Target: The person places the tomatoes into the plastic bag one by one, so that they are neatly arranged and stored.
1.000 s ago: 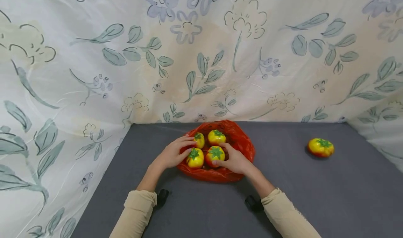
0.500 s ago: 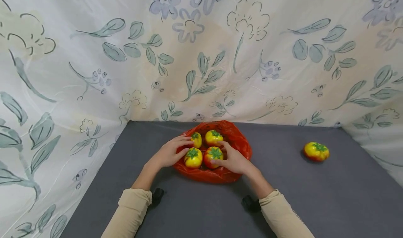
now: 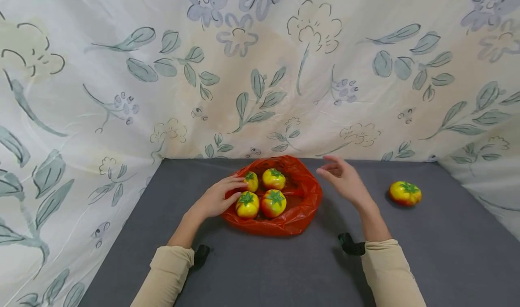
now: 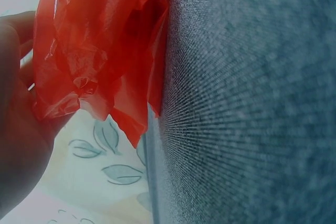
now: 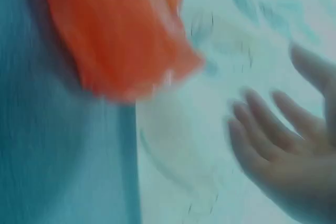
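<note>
An open red plastic bag (image 3: 298, 223) stands on the dark table in the head view, its rim spread wide. Inside lie several yellow-and-red toy tomatoes with green tops, the front right tomato (image 3: 273, 203) among them. My left hand (image 3: 215, 197) rests over the bag's left rim, fingers and thumb apart, fingertips close to the left tomatoes. In the left wrist view the bag (image 4: 94, 40) hides part of that hand. My right hand (image 3: 343, 178) is in the air right of the bag, holding nothing; its fingers (image 5: 262, 140) look loose and blurred in the right wrist view.
One more yellow-and-red tomato (image 3: 405, 193) lies on the right of the grey table (image 3: 276, 271). A floral cloth (image 3: 260, 72) hangs behind the table and along its left and right sides. Black wrist cameras sit beneath both forearms.
My right hand has let go of the front right tomato, which now sits in the bag, and has moved up and right, out of the bag. My left hand stays at the left rim.
</note>
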Available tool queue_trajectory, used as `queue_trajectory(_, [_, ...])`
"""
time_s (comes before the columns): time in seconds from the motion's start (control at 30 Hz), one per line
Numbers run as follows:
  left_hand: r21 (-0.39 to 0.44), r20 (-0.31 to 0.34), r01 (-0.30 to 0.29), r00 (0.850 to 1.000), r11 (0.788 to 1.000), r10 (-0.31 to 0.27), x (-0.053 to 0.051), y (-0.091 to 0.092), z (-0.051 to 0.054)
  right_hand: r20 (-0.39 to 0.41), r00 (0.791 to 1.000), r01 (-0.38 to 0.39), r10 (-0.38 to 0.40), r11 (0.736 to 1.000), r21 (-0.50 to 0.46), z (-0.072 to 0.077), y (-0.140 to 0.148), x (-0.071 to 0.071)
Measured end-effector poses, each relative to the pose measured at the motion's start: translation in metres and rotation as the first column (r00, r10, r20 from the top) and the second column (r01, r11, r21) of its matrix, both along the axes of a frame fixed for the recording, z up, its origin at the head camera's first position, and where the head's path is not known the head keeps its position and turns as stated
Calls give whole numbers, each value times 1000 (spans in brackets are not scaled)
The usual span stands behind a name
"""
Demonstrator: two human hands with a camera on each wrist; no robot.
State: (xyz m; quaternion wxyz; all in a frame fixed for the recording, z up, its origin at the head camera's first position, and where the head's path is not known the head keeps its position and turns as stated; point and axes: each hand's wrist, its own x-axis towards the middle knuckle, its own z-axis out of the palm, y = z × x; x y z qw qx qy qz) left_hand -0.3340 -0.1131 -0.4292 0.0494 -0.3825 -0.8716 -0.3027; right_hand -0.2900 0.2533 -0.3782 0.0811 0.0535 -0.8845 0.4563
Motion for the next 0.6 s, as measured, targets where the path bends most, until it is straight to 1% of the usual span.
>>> queue_trajectory(0.03, [-1,1,0,1000,1000,0,0,0,0,-37,995,89,-90,996,-31,1,9,0])
queue_trajectory(0.07, [-3,2,-1,1000,1000,1,0,0,1,-65,980,183,-188,981,-70,1,17,-1])
queue_trajectory(0.1, [-2,4,-1,1000,1000,1,0,0,1,-84,955,273,-284,954,-121,2,24,-1])
queue_trajectory(0.13, [-5,6,-2,1000,1000,2,0,0,1,-86,924,354,-374,918,-181,2,31,-1])
queue_trajectory(0.17, [-7,8,-3,1000,1000,3,0,0,0,-73,892,419,-447,875,-242,2,37,0])
queue_trajectory(0.23, [-9,9,-5,1000,1000,5,0,0,0,-39,839,499,-543,794,-348,1,49,0])
queue_trajectory(0.27, [-10,9,-6,1000,1000,6,0,0,-1,-16,820,520,-572,757,-395,1,55,0])
queue_trajectory(0.3, [-11,8,-7,1000,1000,7,-1,0,-1,2,808,531,-589,728,-433,-1,61,-1])
queue_trajectory(0.33, [-14,6,-8,1000,1000,8,-1,0,-2,15,806,529,-591,710,-464,-4,68,-3])
queue_trajectory(0.37, [-15,4,-8,1000,1000,8,-1,0,-2,21,810,520,-586,700,-490,-8,76,-6])
queue_trajectory(0.4, [-16,2,-7,1000,1000,7,-1,0,-3,19,812,504,-583,685,-526,-14,84,-10])
queue_trajectory(0.47, [-19,-2,-7,1000,1000,7,-1,0,-3,8,810,489,-587,668,-561,-28,101,-21])
queue_trajectory(0.53, [-18,-4,-7,1000,1000,7,-1,0,-3,-4,810,478,-587,663,-575,-39,113,-29])
queue_trajectory(0.57, [-18,-4,-8,1000,1000,8,-1,0,-2,-4,808,480,-589,662,-576,-42,118,-32])
queue_trajectory(0.6, [-18,-3,-8,1000,1000,8,-1,0,-2,3,804,486,-594,655,-578,-41,118,-32])
